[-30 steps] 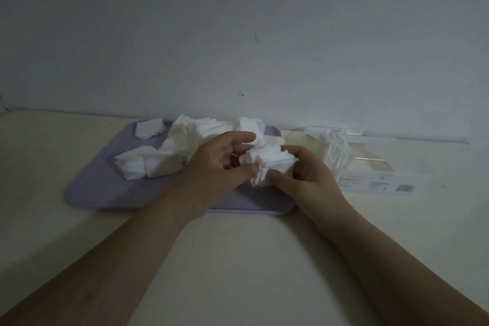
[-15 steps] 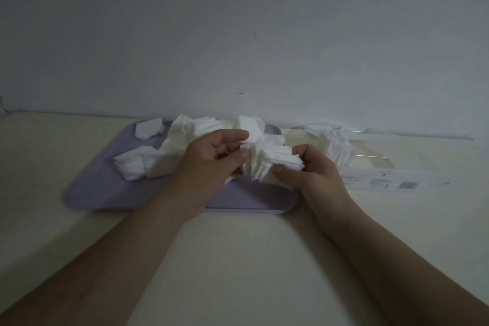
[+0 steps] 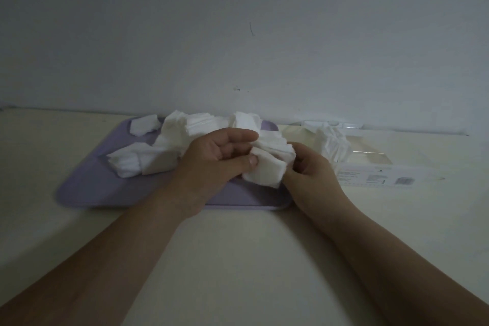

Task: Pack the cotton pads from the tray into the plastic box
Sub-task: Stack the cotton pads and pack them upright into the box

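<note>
Over tray (image 3: 87, 188), both hands clasp cotton pads (image 3: 267, 169).

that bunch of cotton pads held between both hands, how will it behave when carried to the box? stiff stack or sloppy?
Likely sloppy: the bunch of cotton pads is already fanned out unevenly between the left hand and right hand, so pads may slide apart. Probably very light and soft, since the thin edges bend where the fingers press. It should not roll, but loose pads could drop onto the tray.
</note>
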The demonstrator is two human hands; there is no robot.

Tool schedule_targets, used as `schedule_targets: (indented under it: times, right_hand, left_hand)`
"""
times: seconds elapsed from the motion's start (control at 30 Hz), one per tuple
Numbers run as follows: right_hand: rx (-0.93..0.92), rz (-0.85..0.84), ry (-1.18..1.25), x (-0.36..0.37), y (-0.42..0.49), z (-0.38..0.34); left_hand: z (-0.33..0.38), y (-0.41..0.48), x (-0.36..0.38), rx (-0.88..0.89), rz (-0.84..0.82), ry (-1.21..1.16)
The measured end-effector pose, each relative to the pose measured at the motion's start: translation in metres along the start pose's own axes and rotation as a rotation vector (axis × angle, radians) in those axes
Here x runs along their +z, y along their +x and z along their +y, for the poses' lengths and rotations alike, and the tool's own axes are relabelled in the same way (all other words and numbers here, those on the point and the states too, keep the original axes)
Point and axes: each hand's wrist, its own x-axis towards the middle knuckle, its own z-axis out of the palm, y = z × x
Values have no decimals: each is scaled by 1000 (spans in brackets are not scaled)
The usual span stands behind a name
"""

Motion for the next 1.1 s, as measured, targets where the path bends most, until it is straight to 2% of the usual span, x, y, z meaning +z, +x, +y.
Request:
schedule_targets:
  times: [0.17,0.4,0.53,0.6,0.73,0.83,0.97,1.1]
  right_hand:
    - [-2,-112,47,3,-1,-3]
    - [61,-140,141,3,0,-5]
    - [121,-165,295,1,-1,-8]
    - [95,-201,316,2,-3,-9]
    - [19,-98,244,3,-1,0]
    - [2,-88,279,0,-1,-2]
    - [-7,-101,278,0,-1,-2]
    - [0,-63,287,1,-1,-5]
  left_hand:
    - [-3,1,-3,32,85,51]
    - [0,-2,3,88,149,136]
    - [-2,-2,6,92,179,186]
    - [-1,-3,8,103,166,194]
    - [-1,-1,3,79,173,201]
    - [0,-1,0,21,125,217]
    - [-4,-2,2,75,24,275]
    - [-5,-1,1,76,31,263]
